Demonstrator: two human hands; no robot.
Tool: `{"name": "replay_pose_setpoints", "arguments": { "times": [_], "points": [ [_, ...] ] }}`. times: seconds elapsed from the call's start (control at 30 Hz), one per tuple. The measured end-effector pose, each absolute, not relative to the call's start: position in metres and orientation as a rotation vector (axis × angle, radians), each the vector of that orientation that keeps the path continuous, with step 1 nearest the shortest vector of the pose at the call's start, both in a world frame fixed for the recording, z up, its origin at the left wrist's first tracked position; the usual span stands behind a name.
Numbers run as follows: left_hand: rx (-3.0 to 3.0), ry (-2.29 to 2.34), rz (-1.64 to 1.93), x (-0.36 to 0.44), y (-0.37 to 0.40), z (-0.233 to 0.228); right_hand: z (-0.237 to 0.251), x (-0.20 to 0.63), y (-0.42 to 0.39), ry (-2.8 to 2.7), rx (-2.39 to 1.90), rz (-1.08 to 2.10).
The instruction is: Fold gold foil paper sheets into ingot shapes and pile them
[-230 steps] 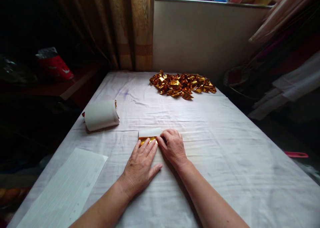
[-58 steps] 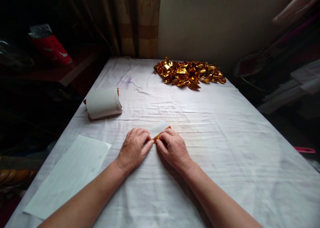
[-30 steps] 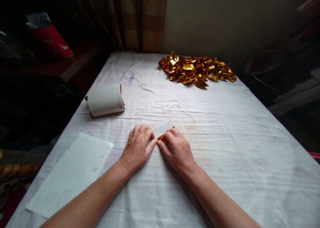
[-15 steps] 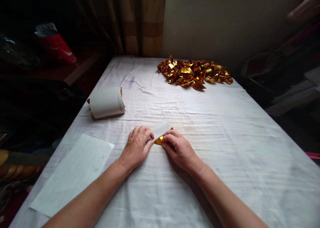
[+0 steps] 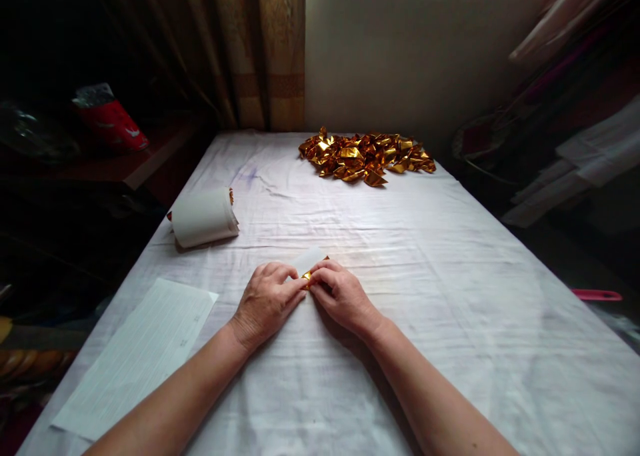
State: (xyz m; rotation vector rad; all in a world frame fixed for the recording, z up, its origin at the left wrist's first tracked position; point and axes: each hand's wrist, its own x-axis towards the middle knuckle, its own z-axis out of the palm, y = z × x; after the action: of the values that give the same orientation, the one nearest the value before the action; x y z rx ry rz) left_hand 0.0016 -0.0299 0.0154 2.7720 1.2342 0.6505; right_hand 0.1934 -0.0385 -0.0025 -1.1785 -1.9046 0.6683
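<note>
Between my hands, low over the white-clothed table, is a small sheet of gold foil paper, white on one face and shiny gold on the other, partly folded. My left hand pinches its left end between thumb and fingers. My right hand pinches the gold part close beside, the fingertips of both hands almost touching. Much of the sheet is covered by my fingers. Beyond, a rolled stack of the same paper lies on its side, white face outward. A heap of folded gold foil pieces sits at the far edge.
A lined white paper sheet lies flat at the left, near my left forearm. White cloth with wrinkles covers the table. A red container stands on a dark side surface, and a curtain hangs behind.
My hands have come closer together at the foil paper, and less gold shows between them. The whole view has shifted a little, so the table things appear further left and mostly lower.
</note>
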Motion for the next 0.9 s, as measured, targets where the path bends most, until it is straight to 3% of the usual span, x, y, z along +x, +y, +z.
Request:
{"name": "replay_pose_setpoints", "arguments": {
  "times": [0.3,0.57,0.9],
  "points": [
    [3.221,0.869,0.317,0.01,-0.001,0.034,-0.006,0.226,-0.029,-1.958,-1.158,0.511],
    [3.506,0.504,0.391,0.013,0.008,0.041,-0.013,0.227,-0.027,-2.05,-1.193,0.322],
    [3.3,0.796,0.329,-0.017,0.012,0.035,0.006,0.217,-0.033,-2.257,-1.17,0.197]
  ]
}}
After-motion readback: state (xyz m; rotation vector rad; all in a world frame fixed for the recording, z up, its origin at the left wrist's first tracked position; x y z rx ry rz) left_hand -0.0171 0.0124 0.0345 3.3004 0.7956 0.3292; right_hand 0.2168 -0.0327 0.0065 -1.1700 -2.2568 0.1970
